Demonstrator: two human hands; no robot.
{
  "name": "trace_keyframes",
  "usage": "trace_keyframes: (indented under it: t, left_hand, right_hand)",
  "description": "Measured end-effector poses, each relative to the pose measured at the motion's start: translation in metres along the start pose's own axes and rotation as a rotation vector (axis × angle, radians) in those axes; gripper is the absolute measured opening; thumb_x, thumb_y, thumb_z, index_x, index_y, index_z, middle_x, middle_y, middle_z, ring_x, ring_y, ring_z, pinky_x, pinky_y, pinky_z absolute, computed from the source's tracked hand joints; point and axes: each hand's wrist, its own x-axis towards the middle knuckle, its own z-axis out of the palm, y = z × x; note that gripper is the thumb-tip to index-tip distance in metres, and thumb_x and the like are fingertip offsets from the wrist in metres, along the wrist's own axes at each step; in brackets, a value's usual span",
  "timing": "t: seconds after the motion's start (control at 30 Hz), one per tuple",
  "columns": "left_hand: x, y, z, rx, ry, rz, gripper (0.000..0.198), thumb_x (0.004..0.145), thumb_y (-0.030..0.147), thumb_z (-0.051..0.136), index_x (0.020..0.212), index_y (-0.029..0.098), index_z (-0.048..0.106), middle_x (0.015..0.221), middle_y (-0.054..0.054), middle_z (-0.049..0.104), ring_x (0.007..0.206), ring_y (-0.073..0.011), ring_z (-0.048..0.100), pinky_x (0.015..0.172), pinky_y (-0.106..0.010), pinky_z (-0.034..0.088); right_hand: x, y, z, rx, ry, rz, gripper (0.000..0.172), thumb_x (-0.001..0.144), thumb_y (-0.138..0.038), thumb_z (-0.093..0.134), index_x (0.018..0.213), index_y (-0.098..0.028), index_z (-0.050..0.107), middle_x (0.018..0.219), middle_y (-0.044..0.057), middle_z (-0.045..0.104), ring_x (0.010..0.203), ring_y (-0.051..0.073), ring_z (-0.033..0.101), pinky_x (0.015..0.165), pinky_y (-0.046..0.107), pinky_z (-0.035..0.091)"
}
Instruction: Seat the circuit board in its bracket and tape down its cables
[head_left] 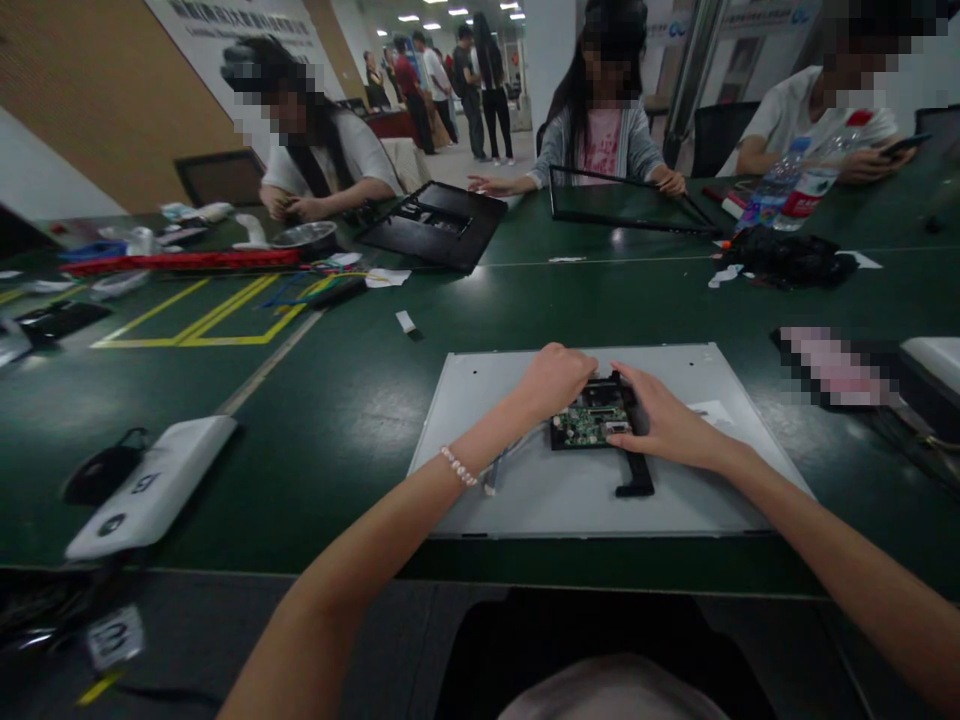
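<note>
A green circuit board [589, 425] with a black plastic bracket [637, 478] along its right side lies on a grey-white flat panel [487, 515]. My right hand [667, 420] grips the bracket side, its thumb over a connector on the board and its fingers at the far right corner. At the board's far left edge, my left hand [551, 380] is closed with the fingers curled down; the fingertips and whatever they pinch are hidden. A thin pale cable [491, 475] runs out under my left wrist onto the panel.
Left of the panel lies a white power bank-like case [161, 480]; a phone [832, 368] lies to the right. Across the green table, people handle a black back cover [439, 220] and a black frame [622, 215]. Plastic bottles [814, 185] stand at the far right.
</note>
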Motion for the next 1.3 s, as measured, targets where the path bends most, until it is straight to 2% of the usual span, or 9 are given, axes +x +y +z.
trace_keyframes:
  t: [0.33,0.53,0.73,0.97,1.07,1.17,1.23,1.3]
  left_hand:
    - [0.001,0.005,0.015,-0.061,0.033,-0.006,0.023,0.091,0.012,0.049,0.084,0.015,0.071,0.083,-0.009,0.073,0.081,-0.0198,0.066,0.081,-0.035,0.042]
    - [-0.001,0.002,0.025,-0.199,0.06,-0.019,0.025,0.091,0.012,0.051,0.099,0.016,0.074,0.097,-0.009,0.075,0.095,-0.0206,0.067,0.088,-0.036,0.045]
    - [-0.001,-0.005,0.036,-0.377,0.107,-0.039,0.024,0.09,0.01,0.053,0.1,0.014,0.074,0.1,-0.009,0.074,0.096,-0.0188,0.066,0.092,-0.034,0.049]
    - [-0.001,-0.005,0.039,-0.469,0.137,-0.08,0.018,0.089,0.013,0.059,0.098,0.015,0.073,0.099,-0.007,0.074,0.095,-0.0192,0.066,0.091,-0.034,0.05]
    - [-0.001,-0.002,0.037,-0.511,0.163,-0.102,0.018,0.091,0.016,0.056,0.099,0.015,0.073,0.099,-0.007,0.074,0.094,-0.019,0.066,0.091,-0.035,0.051]
    - [-0.002,-0.004,0.028,-0.541,0.207,-0.126,0.021,0.094,0.02,0.052,0.102,0.015,0.072,0.103,-0.007,0.073,0.098,-0.0173,0.066,0.093,-0.032,0.05]
    - [-0.004,-0.015,0.016,-0.534,0.248,-0.161,0.023,0.095,0.022,0.052,0.105,0.014,0.071,0.107,-0.007,0.072,0.102,-0.0166,0.065,0.096,-0.03,0.048]
    - [-0.009,-0.037,0.001,-0.49,0.299,-0.241,0.024,0.094,0.024,0.053,0.106,0.014,0.07,0.109,-0.006,0.072,0.104,-0.0162,0.064,0.098,-0.029,0.047]
  right_hand:
    - [0.0,0.0,0.0,-0.016,-0.013,0.002,0.094,0.085,-0.049,0.065,0.155,-0.033,0.005,0.152,0.014,0.034,0.14,0.037,0.035,0.113,0.062,0.032]
    - [0.0,-0.001,0.001,-0.027,-0.007,0.005,0.094,0.085,-0.05,0.065,0.155,-0.032,0.005,0.152,0.014,0.035,0.141,0.037,0.035,0.114,0.06,0.032]
    - [0.001,-0.003,0.001,-0.026,-0.01,0.005,0.092,0.085,-0.049,0.064,0.155,-0.032,0.007,0.152,0.014,0.035,0.14,0.037,0.036,0.113,0.06,0.033]
    - [0.001,-0.004,0.001,-0.032,-0.003,0.021,0.091,0.085,-0.048,0.063,0.155,-0.029,0.009,0.153,0.015,0.035,0.14,0.037,0.036,0.112,0.06,0.034]
    - [0.0,-0.003,0.001,-0.04,-0.011,0.011,0.09,0.086,-0.048,0.063,0.155,-0.026,0.01,0.153,0.017,0.034,0.141,0.035,0.035,0.113,0.058,0.033]
    - [-0.001,-0.002,0.0,-0.045,-0.03,0.025,0.091,0.087,-0.049,0.062,0.155,-0.026,0.007,0.157,0.017,0.027,0.145,0.034,0.027,0.116,0.056,0.029]
    - [-0.002,-0.002,0.0,-0.041,-0.04,0.037,0.092,0.087,-0.049,0.061,0.156,-0.025,0.006,0.161,0.016,0.02,0.148,0.034,0.022,0.118,0.055,0.026]
    - [-0.003,-0.002,-0.001,-0.031,-0.046,0.042,0.089,0.089,-0.049,0.059,0.156,-0.025,0.005,0.162,0.016,0.017,0.149,0.032,0.019,0.119,0.054,0.024]
